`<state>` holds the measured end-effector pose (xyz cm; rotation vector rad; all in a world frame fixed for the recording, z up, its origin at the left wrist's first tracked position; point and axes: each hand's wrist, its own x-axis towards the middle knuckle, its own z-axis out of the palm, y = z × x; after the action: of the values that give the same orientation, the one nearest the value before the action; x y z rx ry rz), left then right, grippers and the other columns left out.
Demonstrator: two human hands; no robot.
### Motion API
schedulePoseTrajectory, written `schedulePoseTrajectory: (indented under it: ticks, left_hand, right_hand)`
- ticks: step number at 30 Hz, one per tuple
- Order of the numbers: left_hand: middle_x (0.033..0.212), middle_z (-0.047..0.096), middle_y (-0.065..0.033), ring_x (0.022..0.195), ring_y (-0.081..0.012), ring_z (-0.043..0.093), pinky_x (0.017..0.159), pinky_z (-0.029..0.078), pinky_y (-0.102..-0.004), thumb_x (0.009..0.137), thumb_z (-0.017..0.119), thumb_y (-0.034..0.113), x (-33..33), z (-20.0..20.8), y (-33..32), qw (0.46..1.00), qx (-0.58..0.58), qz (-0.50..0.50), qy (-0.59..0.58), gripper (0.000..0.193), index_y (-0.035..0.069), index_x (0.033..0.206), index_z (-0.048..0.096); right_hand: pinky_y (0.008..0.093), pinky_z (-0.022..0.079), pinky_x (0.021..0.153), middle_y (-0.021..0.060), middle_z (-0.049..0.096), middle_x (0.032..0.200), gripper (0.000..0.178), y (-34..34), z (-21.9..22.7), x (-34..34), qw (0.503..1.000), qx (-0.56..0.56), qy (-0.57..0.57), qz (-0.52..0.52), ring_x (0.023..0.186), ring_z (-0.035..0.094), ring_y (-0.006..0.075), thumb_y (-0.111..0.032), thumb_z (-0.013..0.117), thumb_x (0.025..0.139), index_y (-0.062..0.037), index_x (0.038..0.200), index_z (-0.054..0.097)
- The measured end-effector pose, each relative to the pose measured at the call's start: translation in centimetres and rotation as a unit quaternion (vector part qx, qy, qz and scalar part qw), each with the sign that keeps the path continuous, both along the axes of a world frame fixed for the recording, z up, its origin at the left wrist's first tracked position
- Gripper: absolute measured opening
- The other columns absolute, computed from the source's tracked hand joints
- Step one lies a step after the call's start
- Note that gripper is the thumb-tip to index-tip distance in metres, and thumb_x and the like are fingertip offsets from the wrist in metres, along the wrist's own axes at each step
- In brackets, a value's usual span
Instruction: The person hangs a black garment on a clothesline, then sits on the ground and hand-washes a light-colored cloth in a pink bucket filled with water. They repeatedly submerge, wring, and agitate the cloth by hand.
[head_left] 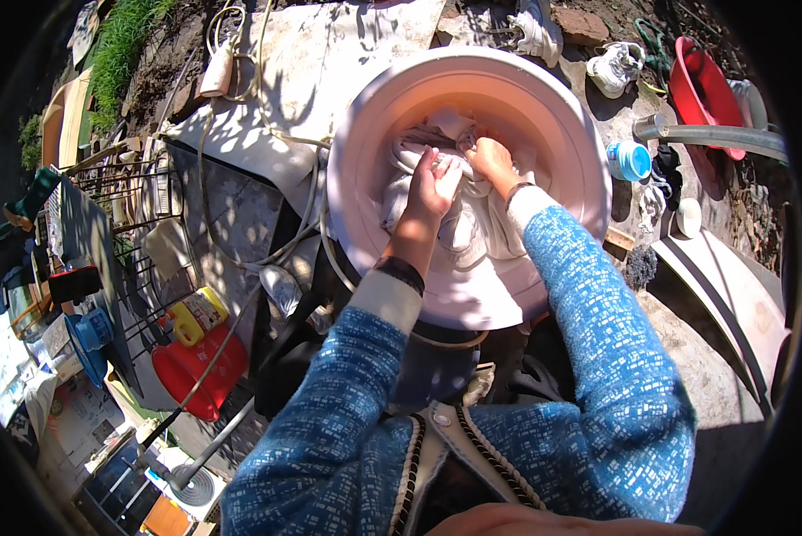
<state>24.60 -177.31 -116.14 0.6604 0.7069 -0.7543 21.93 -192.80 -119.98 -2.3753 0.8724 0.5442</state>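
Observation:
A wide pink plastic tub (356, 214) stands in front of me with a bunched, wet, whitish cloth garment (459, 228) in it. My left hand (436, 185) is curled at the near left of the bundle, its sunlit fingers closed on a fold of the cloth. My right hand (492, 163) is in a fist at the upper part of the garment, gripping it. The two hands are close together, with cloth between them. Some cloth under the fingers is hidden. Both my forearms, in blue patterned sleeves, reach over the tub's near rim.
Right of the tub are a blue-lidded jar (629, 161), a white shoe (615, 70), a metal pipe (722, 136) and a red basin (700, 89). On the left lie a looping cable (206, 179), a wire rack (137, 223), a yellow container (197, 315) and a red bucket (206, 371).

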Motion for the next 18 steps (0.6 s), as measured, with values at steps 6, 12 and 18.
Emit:
schedulePoseTrajectory:
  ticks: [6,12,18]
  left_hand:
    - [0.138,0.042,-0.0252,0.134,-0.0408,0.041,0.115,0.034,-0.0537,0.088,0.073,0.04,-0.2,-1.3,0.1,1.0,-0.008,0.01,-0.006,0.066,-0.002,0.131,0.045]
    - [0.14,0.04,-0.0269,0.135,-0.0423,0.038,0.117,0.03,-0.0516,0.089,0.071,0.041,-0.4,-1.6,-0.3,0.999,-0.025,0.022,-0.01,0.067,-0.002,0.133,0.044]
    - [0.158,0.018,-0.0276,0.144,-0.0411,0.028,0.119,0.026,-0.0497,0.093,0.057,0.06,-0.2,-2.8,-0.7,0.991,-0.118,-0.043,-0.04,0.093,0.002,0.154,0.017]
  right_hand:
    - [0.0497,0.052,0.087,0.0228,0.071,0.102,0.049,0.4,0.3,-0.3,1.0,-0.013,-0.02,-0.006,0.101,0.068,0.0395,-0.049,0.063,0.09,-0.0016,0.098,0.073]
    - [0.0499,0.052,0.087,0.0229,0.071,0.101,0.047,-0.2,-1.1,-0.2,1.0,0.002,-0.016,0.004,0.099,0.067,0.0403,-0.047,0.063,0.091,-0.0018,0.099,0.073]
    - [0.0509,0.05,0.082,0.0211,0.068,0.095,0.035,2.2,1.9,-0.2,0.967,0.028,-0.246,-0.06,0.096,0.065,0.0412,-0.037,0.063,0.089,-0.003,0.092,0.065]
